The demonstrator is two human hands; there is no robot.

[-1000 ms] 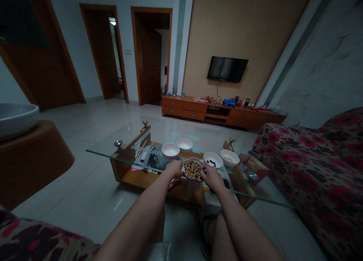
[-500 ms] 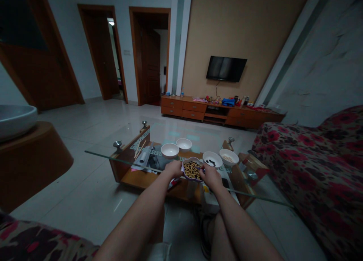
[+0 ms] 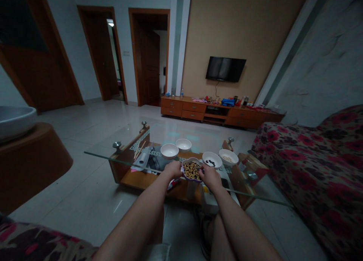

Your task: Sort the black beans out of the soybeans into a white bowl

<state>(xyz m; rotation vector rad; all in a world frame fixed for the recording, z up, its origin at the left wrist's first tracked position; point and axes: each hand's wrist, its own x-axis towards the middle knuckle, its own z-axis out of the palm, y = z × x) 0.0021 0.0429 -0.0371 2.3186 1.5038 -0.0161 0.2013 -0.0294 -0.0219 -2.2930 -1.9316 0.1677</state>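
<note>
A scalloped purple-white bowl [image 3: 183, 174] stands at the near side of the glass table, full of mixed yellow and dark beans [image 3: 191, 170]. My left hand [image 3: 173, 169] grips its left rim, fingers closed. Over the bowl's right side, my right hand [image 3: 210, 176] has its fingers pinched together among the beans; what they hold is too small to make out. Just behind it sits a white bowl [image 3: 217, 165] with a few dark beans inside. Beside that, another white bowl [image 3: 235, 161] contains pale pieces. Two more white bowls [image 3: 169, 156] [image 3: 183, 149] stand farther back, left of centre.
The glass tabletop [image 3: 106, 145] has an exposed front edge under my forearms. Chopsticks [image 3: 140, 149] and papers [image 3: 141, 160] show at the left. A cardboard box [image 3: 256, 168] stands at the right, near a floral sofa [image 3: 300, 159]. A low cabinet [image 3: 194, 109] lines the far wall.
My right fingers have shifted slightly within the bowl's right side. My left hand keeps its grip on the rim, and the bowls stay in place.
</note>
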